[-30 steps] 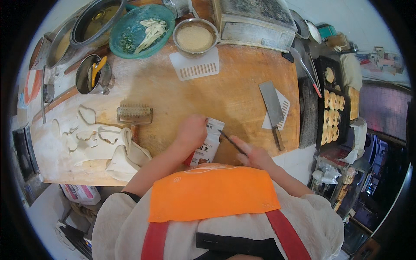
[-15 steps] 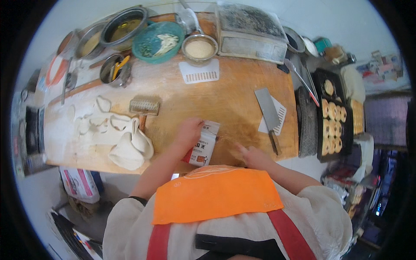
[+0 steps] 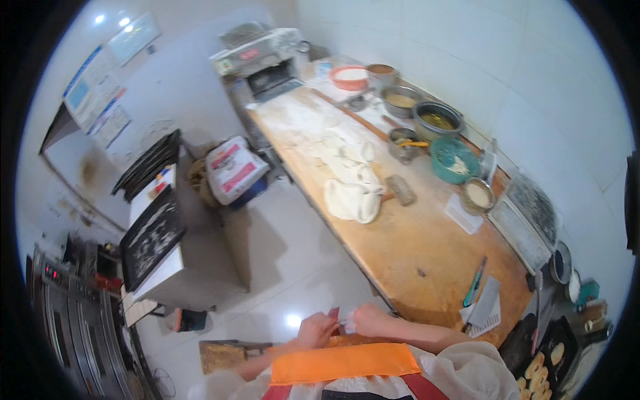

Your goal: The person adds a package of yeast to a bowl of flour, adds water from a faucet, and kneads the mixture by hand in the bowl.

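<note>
At the table's near edge, low in the view, my left hand (image 3: pixel 315 330) and my right hand (image 3: pixel 368 319) are both closed on a small red-and-white packet (image 3: pixel 334 313), much of it hidden by them. To their right on the wooden table (image 3: pixel 400 253) lie a slim knife with a green handle (image 3: pixel 475 284) and a cleaver (image 3: pixel 485 300) on a white slotted scraper (image 3: pixel 487 323). Cut, rumpled dough (image 3: pixel 350 197) lies farther along the table, beside a spiked roller (image 3: pixel 400 190).
A teal bowl (image 3: pixel 445 160), metal pots (image 3: pixel 400 100) and a long metal box (image 3: pixel 513 223) line the wall side. Trays of pastries (image 3: pixel 537 373) are at lower right. A side counter with black trays (image 3: pixel 150 240), ovens (image 3: pixel 63 333), a sack (image 3: pixel 233 167) and a stool (image 3: pixel 220 357) are left.
My view has swung left toward the floor and ovens. The slim knife has left my right hand and lies on the table; that hand now grips the packet along with my left.
</note>
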Demonstrator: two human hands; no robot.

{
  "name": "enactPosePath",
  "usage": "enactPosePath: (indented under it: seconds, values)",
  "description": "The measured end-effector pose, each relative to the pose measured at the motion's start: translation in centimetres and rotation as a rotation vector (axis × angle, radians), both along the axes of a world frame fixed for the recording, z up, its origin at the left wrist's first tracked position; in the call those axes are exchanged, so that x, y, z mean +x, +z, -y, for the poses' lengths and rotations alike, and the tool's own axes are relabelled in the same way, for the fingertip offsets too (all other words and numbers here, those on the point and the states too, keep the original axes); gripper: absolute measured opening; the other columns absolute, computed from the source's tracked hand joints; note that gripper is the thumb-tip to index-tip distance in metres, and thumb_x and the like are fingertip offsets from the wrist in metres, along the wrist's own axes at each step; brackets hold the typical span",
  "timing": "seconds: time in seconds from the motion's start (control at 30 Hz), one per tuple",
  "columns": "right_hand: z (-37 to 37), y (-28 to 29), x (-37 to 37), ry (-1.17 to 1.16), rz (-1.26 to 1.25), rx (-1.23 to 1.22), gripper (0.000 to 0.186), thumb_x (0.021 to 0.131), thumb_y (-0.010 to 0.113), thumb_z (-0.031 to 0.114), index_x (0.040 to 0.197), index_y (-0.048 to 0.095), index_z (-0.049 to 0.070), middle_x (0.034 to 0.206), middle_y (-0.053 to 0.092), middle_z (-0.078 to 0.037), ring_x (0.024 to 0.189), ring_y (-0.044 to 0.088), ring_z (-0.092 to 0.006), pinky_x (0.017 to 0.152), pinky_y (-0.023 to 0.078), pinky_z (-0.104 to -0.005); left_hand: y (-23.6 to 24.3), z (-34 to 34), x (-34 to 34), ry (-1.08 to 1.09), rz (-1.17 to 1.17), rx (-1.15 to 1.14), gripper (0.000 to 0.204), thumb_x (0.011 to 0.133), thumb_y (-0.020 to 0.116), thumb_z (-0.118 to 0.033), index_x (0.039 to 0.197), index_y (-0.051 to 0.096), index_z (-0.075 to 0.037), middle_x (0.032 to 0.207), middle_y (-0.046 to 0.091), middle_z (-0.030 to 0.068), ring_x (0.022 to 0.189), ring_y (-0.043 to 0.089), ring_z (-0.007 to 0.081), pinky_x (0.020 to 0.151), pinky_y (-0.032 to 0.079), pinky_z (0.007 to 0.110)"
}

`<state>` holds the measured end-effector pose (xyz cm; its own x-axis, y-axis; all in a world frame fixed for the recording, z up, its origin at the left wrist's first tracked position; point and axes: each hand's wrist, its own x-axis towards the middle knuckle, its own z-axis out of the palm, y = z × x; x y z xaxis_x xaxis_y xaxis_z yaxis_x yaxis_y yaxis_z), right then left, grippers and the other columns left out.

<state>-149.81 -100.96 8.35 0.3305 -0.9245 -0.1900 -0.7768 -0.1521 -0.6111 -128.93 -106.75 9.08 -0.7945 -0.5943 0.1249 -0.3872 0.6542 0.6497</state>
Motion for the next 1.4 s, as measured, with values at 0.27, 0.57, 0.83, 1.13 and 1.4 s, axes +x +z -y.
enactPosePath:
  seconds: [0.27, 0.57, 0.83, 1.13, 1.4]
  values:
    - [-4.0, 1.1, 21.8, 0.586, -0.172, 0.075, 0.02, 0.073, 0.061, 0.015, 0.08, 0.069, -0.001, 0.084, 0.067, -0.024, 0.083, 0.066, -0.0383, 0.074, 0.053, -0.047, -2.0, -13.5, 19.1, 0.575, 0.257, 0.526, 0.023, 0.08, 0.066, -0.027, 0.084, 0.067, -0.004, 0.08, 0.067, 0.0202, 0.078, 0.065, 0.0371, 0.07, 0.051, 0.044]
    - [-11.7, -6.5, 50.9, 0.721, 0.082, 0.752, 0.031, 0.084, 0.07, 0.029, 0.101, 0.07, 0.004, 0.081, 0.068, -0.012, 0.083, 0.067, -0.0247, 0.075, 0.051, -0.0379, -2.2, -31.0, 43.7, 1.075, 0.078, 0.515, 0.018, 0.08, 0.061, -0.022, 0.082, 0.066, -0.005, 0.079, 0.066, 0.0203, 0.079, 0.064, 0.0401, 0.072, 0.05, 0.047]
    - [-14.6, 1.8, 75.9, 0.764, 0.024, 1.096, 0.02, 0.086, 0.07, 0.018, 0.094, 0.067, 0.0, 0.074, 0.063, -0.003, 0.056, 0.055, -0.0093, 0.048, 0.041, -0.0259, -3.3, -38.3, 61.0, 1.535, -0.018, -0.064, 0.018, 0.076, 0.067, -0.023, 0.077, 0.058, -0.006, 0.068, 0.061, 0.0153, 0.069, 0.063, 0.0363, 0.06, 0.051, 0.047]
    - [-11.7, 5.5, 107.4, 1.139, 0.003, 1.234, 0.016, 0.087, 0.067, 0.016, 0.079, 0.063, 0.004, 0.064, 0.053, 0.001, 0.052, 0.043, -0.0068, 0.046, 0.031, -0.0243, 1.2, -36.7, 88.1, 1.683, 0.087, -0.351, 0.015, 0.07, 0.064, -0.011, 0.077, 0.052, -0.004, 0.067, 0.06, 0.0147, 0.065, 0.061, 0.0366, 0.057, 0.049, 0.046]
    - [-5.8, 5.7, 129.3, 1.118, 0.042, 1.489, 0.01, 0.084, 0.068, 0.014, 0.079, 0.066, 0.005, 0.064, 0.056, 0.0, 0.051, 0.049, -0.0068, 0.044, 0.035, -0.0233, 1.2, -30.9, 108.1, 1.865, 0.123, -0.323, 0.016, 0.07, 0.066, -0.012, 0.075, 0.053, -0.004, 0.066, 0.059, 0.0151, 0.065, 0.061, 0.0368, 0.058, 0.049, 0.047]
